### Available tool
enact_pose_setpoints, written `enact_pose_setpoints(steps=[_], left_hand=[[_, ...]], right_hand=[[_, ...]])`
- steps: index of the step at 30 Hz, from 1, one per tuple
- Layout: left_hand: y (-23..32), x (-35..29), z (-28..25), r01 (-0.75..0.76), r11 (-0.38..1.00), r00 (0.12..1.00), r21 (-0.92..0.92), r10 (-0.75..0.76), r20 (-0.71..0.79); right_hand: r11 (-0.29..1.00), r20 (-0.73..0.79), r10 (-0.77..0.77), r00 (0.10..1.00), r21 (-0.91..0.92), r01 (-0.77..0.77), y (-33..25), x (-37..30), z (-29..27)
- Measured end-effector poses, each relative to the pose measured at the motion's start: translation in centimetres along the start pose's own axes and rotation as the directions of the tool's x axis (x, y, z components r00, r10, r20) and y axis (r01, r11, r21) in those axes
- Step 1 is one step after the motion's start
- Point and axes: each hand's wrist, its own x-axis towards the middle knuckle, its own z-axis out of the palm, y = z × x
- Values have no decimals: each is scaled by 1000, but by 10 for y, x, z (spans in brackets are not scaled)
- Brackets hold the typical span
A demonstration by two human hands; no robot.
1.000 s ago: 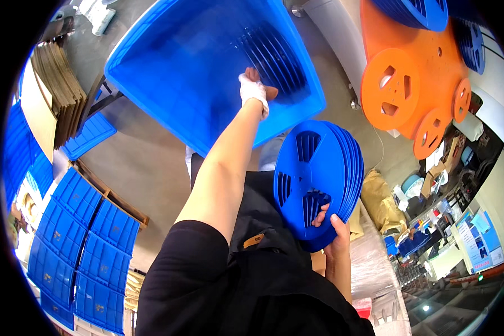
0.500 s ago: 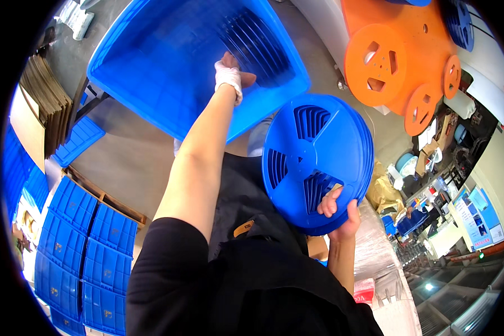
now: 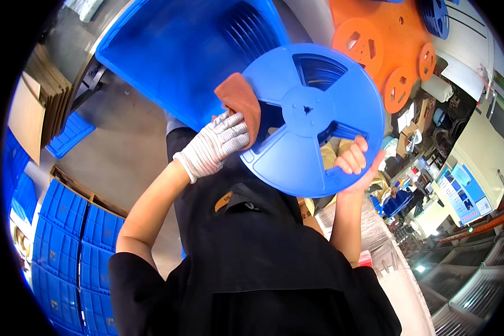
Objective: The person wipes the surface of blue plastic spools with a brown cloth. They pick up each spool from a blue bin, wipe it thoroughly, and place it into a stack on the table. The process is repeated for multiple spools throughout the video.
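Note:
A blue plastic reel point(image 3: 288, 151) with cut-out windows is held up in front of my chest, its round face toward me. Through its upper window several curved blue edges show behind; I cannot tell if they belong to more stacked reels. My bare right hand point(image 3: 355, 162) grips the lower right rim, fingers hooked through a window. In a striped white glove, my left hand point(image 3: 215, 143) presses a brown cloth point(image 3: 243, 106) onto the reel's left edge. Beyond them is a blue bin point(image 3: 157, 61) with several dark blue reels point(image 3: 252, 35) standing along its right side.
An orange panel point(image 3: 400, 47) with orange discs point(image 3: 359, 45) stands at the far right. Blue crates point(image 3: 59, 238) are stacked at the lower left, below cardboard sheets point(image 3: 53, 101). To my right are a wrapped surface point(image 3: 389, 252) and a cluttered workbench point(image 3: 425, 185).
My left hand has come back out of the bin to the reel's left edge with the cloth. My right hand has raised the reel and turned its face more toward me.

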Motion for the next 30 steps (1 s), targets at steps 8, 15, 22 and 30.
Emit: enact_pose_setpoints(steps=[8, 15, 22, 30], left_hand=[[1, -30, -40, -87, 982, 990, 171, 66, 122], [13, -103, -44, 477, 684, 828, -552, -560, 23], [13, -153, -14, -7, -252, 490, -968, -845, 216], [-14, -151, -2, -66, -285, 455, -956, -862, 225]], right_hand=[[994, -51, 105, 993, -9, -105, 44, 29, 39], [843, -397, -43, 917, -507, -180, 65, 47, 55], [621, -499, -118, 859, -712, -328, 53, 25, 25], [700, -579, -149, 802, -635, -328, 42, 11, 7]])
